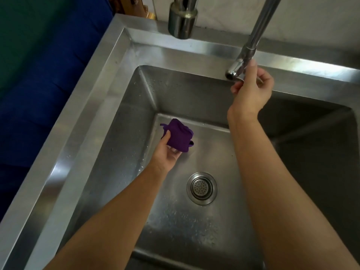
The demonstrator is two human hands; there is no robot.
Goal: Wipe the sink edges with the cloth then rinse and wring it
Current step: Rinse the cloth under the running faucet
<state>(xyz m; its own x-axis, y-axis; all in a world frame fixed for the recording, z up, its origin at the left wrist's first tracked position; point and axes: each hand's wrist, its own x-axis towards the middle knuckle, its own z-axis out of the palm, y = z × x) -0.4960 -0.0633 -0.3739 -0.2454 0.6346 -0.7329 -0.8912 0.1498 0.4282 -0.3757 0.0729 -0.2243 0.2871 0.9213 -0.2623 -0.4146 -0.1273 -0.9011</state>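
A folded purple cloth is held low inside the steel sink, over the basin's back left part. My left hand grips it from below, thumb on its near left edge. My right hand is raised at the back rim, its fingers curled round the lower end of a slanted chrome tap, whose spout tip points left. No water runs from it.
The round drain strainer sits in the basin floor between my forearms. Water drops cling to the basin's walls and floor. A second chrome spout hangs over the back rim. A blue and green surface lies left of the sink.
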